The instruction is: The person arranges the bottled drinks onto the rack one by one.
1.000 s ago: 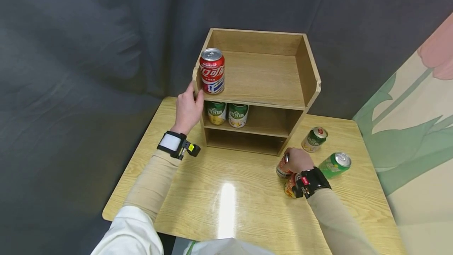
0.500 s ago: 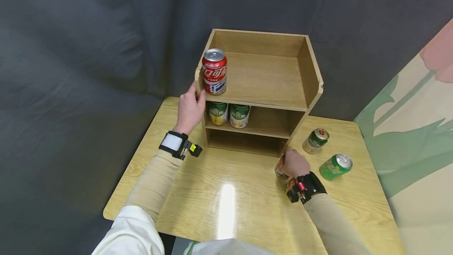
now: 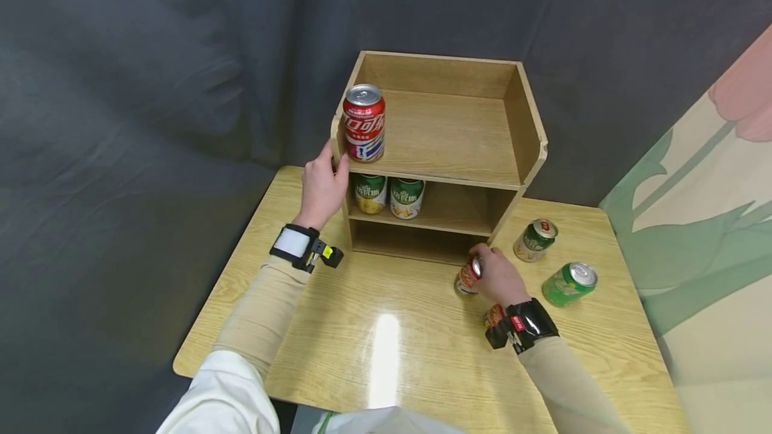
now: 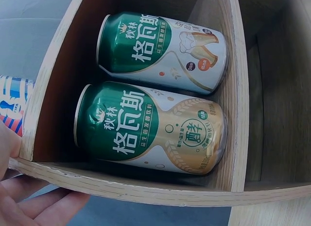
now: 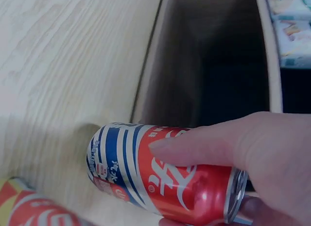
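My left hand (image 3: 322, 189) grips the left side wall of a small wooden shelf (image 3: 452, 132), its thumb near a red cola can (image 3: 364, 129) standing on the top board. In the right wrist view, my right hand (image 5: 277, 163) holds another red cola can (image 5: 170, 172), thumb along its side, in front of the bottom compartment. Two green-and-white kvass cans, one with a gold lower part (image 4: 150, 129) and one white below (image 4: 163, 51), stand side by side at the left of the middle compartment. A red-and-yellow can (image 3: 493, 315) stands partly hidden behind my right wrist.
On the table (image 3: 338, 353) right of the shelf stand a green-and-white can (image 3: 535, 240) and a bright green can (image 3: 569, 284). A dark curtain (image 3: 181, 86) hangs behind, and a printed floral panel (image 3: 712, 220) borders the right side.
My right hand has moved left with the cola can, from beside the red-and-yellow can toward the shelf's lower right front. My left hand stays on the shelf's side.
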A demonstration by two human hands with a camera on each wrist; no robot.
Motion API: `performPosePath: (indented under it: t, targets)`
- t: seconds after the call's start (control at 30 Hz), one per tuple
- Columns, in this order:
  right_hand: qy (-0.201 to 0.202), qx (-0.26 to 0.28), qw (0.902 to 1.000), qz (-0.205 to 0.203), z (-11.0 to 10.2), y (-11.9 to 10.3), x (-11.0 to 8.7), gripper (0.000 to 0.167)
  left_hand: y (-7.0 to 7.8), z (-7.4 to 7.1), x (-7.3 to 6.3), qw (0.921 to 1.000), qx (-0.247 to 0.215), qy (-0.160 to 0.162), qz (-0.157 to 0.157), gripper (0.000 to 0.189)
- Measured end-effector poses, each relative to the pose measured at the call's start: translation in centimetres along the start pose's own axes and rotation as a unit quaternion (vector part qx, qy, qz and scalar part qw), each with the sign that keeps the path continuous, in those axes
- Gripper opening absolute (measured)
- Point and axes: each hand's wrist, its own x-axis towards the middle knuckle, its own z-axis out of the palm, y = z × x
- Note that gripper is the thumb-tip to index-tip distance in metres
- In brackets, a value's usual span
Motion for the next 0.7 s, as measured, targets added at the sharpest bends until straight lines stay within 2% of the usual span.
performPosePath:
  t: [0.13, 0.5, 0.7]
  targets:
    - [0.011, 0.021, 0.9997, -0.011, -0.8, -1.1, 0.0, 0.073, -0.1, 0.1, 0.0, 1.0, 0.001, 0.0, -0.002, 0.031]
    - [0.059, 0.056, 0.995, -0.06, -4.1, -4.5, -0.7, 0.065, 0.0, 0.1, -0.1, 1.0, 0.001, -0.003, -0.005, 0.032]
    - [0.095, 0.091, 0.9878, -0.083, -6.0, -6.1, -1.1, 0.062, -0.1, 0.0, -0.1, 1.0, -0.003, -0.005, -0.005, 0.033]
